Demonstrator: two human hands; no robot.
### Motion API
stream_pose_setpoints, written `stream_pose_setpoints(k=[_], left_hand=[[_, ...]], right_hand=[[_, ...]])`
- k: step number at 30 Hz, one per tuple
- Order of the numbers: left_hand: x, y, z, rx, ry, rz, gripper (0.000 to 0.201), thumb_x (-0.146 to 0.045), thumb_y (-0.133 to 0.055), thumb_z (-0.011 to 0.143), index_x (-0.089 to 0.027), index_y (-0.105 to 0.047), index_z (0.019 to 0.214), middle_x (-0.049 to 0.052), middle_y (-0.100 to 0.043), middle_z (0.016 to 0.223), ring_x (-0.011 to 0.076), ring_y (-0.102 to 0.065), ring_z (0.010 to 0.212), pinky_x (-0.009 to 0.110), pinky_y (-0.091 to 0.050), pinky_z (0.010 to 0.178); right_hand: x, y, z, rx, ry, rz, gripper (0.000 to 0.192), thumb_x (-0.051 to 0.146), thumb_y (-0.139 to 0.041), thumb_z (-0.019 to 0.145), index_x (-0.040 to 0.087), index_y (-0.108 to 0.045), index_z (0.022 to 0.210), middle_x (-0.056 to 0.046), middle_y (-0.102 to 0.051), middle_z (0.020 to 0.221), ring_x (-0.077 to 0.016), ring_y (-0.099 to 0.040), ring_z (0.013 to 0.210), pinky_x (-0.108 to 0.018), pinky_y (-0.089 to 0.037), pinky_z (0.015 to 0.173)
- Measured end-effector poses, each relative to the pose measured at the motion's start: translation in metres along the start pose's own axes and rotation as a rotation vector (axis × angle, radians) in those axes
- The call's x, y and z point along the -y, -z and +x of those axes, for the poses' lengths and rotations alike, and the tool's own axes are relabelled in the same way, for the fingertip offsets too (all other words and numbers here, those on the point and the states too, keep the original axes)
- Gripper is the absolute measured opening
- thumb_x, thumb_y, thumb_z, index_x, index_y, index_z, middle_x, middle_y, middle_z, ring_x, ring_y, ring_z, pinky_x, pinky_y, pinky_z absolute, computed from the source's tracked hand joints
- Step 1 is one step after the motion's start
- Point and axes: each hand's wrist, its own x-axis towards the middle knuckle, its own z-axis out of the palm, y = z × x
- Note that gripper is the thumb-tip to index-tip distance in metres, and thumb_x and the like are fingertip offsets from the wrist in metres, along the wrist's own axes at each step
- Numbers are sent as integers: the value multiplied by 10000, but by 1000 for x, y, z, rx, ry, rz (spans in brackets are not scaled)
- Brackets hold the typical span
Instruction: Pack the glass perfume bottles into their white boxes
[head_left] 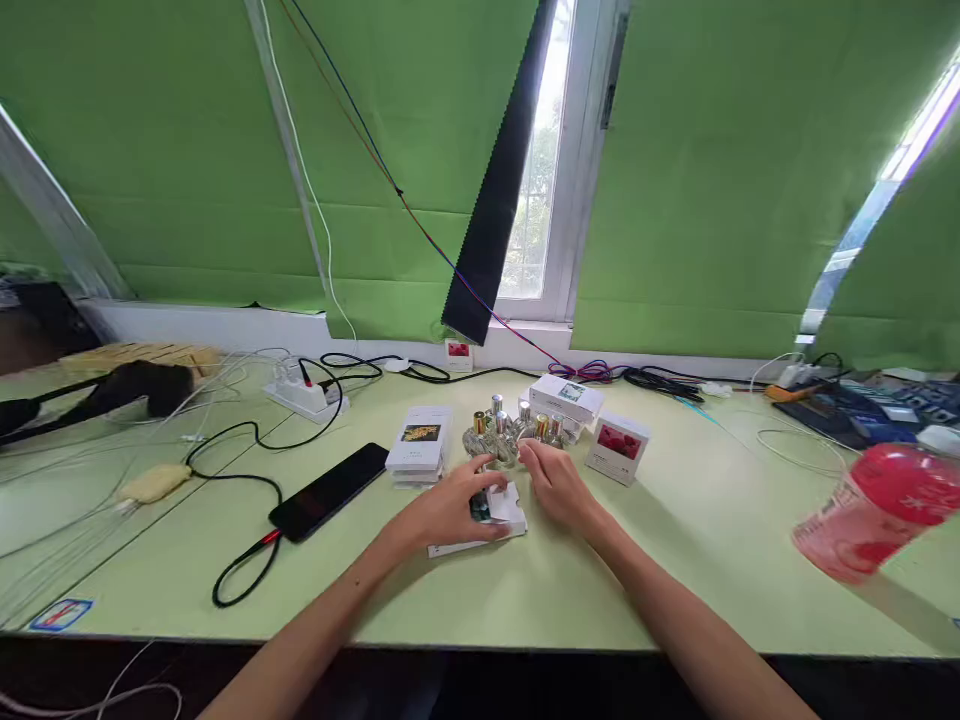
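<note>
A small white carton lies on the green table within the half-curled grip of the left hand, just left of the nearly closed right hand, whose hold I cannot tell.

Head view, one: worn on the person's head, wide in field, looking forward and down from above the near side of the pale green table, left hand and right hand close, near centre, window and green blinds farther off behind.
</note>
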Motion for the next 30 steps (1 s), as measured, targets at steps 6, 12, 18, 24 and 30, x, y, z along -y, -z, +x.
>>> stream_pose_setpoints(k=[6, 12, 18, 24, 30], left_hand=[[4, -2, -6, -96, 3, 6, 524, -466, -778, 756, -274, -685, 1235, 139, -460, 1572, 415, -465, 1428, 520, -483, 1101], [5, -2, -6, -137, -8, 10, 505, -453, -774, 767, -260, -690, 1226, 158, -527, 1509, 406, -481, 1418, 499, -512, 1064], [5, -2, -7, -133, -18, 18, 472, -451, -761, 771, -265, -687, 1199, 138, -553, 1449, 381, -563, 1321, 484, -515, 1035], [4, -1, -8, -114, -34, -19, 435, -438, -738, 785, -245, -673, 1169, 86, -616, 1209, 268, -666, 1022, 392, -547, 905], [7, -5, -8, -140, -57, -36, 431, -444, -747, 770, -256, -682, 1152, 66, -603, 1174, 246, -659, 968, 356, -538, 855]], right_hand=[[0, 3, -1, 0, 4, -42, 379, 380, -314, 1093, 216, -489, 800, 0, -588, 766, -162, -540, 707, -267, -354, 665], [0, 2, -1, -9, -14, -97, 288, 337, -402, 1068, 186, -628, 970, -52, -705, 885, -183, -628, 774, -276, -430, 702], [-3, 2, 4, -48, -22, -217, 267, 211, -500, 1007, 143, -616, 1237, -126, -730, 1093, -202, -680, 812, -317, -506, 770], [12, 15, 25, -61, -17, -364, 324, 104, -459, 997, 130, -608, 1284, -139, -718, 1146, -233, -685, 1004, -317, -508, 864], [23, 40, 66, 6, -89, -557, 339, 129, -478, 1001, 165, -652, 1290, -133, -718, 1175, -230, -690, 1017, -287, -484, 856]])
